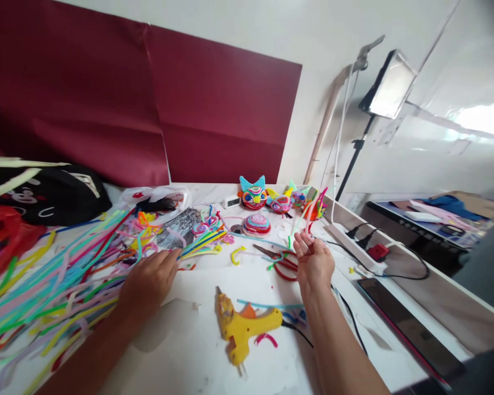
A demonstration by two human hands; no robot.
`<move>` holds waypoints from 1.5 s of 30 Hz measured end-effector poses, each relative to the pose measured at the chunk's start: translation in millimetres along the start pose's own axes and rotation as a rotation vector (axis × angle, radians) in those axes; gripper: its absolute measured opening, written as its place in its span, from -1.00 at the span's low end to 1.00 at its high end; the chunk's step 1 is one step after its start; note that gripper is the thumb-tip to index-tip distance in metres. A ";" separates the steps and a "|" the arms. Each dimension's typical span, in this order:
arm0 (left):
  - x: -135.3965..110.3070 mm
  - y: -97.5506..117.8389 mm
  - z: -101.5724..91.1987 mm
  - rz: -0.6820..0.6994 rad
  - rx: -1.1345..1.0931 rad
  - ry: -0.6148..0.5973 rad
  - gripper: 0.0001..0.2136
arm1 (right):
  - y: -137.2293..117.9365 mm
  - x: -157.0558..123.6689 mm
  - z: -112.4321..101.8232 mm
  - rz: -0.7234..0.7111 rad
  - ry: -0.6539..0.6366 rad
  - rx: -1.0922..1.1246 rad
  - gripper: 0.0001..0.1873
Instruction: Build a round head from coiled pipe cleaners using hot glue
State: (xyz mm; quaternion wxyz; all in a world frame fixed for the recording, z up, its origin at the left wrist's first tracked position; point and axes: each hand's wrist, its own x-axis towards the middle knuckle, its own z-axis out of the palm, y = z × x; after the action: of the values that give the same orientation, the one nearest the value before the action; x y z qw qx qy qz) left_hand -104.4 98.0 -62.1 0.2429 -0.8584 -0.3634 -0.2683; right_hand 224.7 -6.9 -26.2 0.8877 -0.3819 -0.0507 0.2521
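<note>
My left hand [150, 277] lies palm down, fingers stretched out, at the near edge of a pile of colourful pipe cleaners [69, 269]. Its fingertips reach a bundle of short yellow, green and blue pipe cleaners [206, 244]. To the right, my right hand [316, 262] is turned palm up with loosely bent fingers, and I see nothing held in it. Beside it are scissors with red handles [286, 269], partly covered by the hand. A yellow glue gun [247, 326] lies between my forearms, its nozzle pointing away. Further back sits a round, coiled pink-and-blue pipe-cleaner piece [256, 225].
Several finished pipe-cleaner animal figures [254, 193] stand at the back beside a small white digital display [231, 202]. Along the right edge are a power strip [356, 249] with plugs and a phone [407, 329]. A lamp [389, 85] rises behind; a black bag [45, 192] lies left.
</note>
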 end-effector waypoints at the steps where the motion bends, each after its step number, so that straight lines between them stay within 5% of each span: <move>1: 0.0 -0.5 0.5 -0.001 -0.004 -0.020 -0.68 | -1.0 0.0 0.2 -0.001 -0.008 0.001 -0.89; 15: 0.0 6.9 1.1 -0.105 0.002 -0.157 -0.65 | 11.3 -46.8 13.2 0.212 -0.442 -0.230 -0.63; 26: 19.6 44.7 -34.8 0.104 -0.263 0.248 -0.70 | 12.5 -77.2 17.8 0.325 -0.788 -0.299 -0.65; 31: 29.0 66.1 -48.0 0.160 -0.329 0.285 -0.62 | 7.4 -91.6 17.3 0.369 -0.990 -0.267 -0.69; 35: 38.7 76.3 -54.3 0.253 -0.382 0.299 -0.80 | 4.5 -98.6 16.4 0.390 -1.136 -0.268 -0.72; 38: 45.5 75.7 -59.5 0.285 -0.384 0.291 -0.81 | 0.7 -92.4 16.5 0.276 -1.134 -0.375 -0.70; 42: 52.9 66.9 -65.8 0.151 -0.357 0.253 -0.74 | -13.4 -76.1 6.1 -0.140 -1.010 -0.804 -0.74; 45: 56.5 62.1 -67.8 0.063 -0.402 0.187 -0.70 | -31.1 -71.3 -11.6 -0.299 -1.204 -1.257 -0.82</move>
State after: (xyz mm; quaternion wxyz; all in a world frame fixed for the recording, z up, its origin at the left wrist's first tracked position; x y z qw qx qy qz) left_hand -43.4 46.1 10.2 0.1080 -0.8719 -0.2516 -0.4060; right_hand 178.9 -67.2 -5.2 0.3598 -0.5911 -0.6885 0.2171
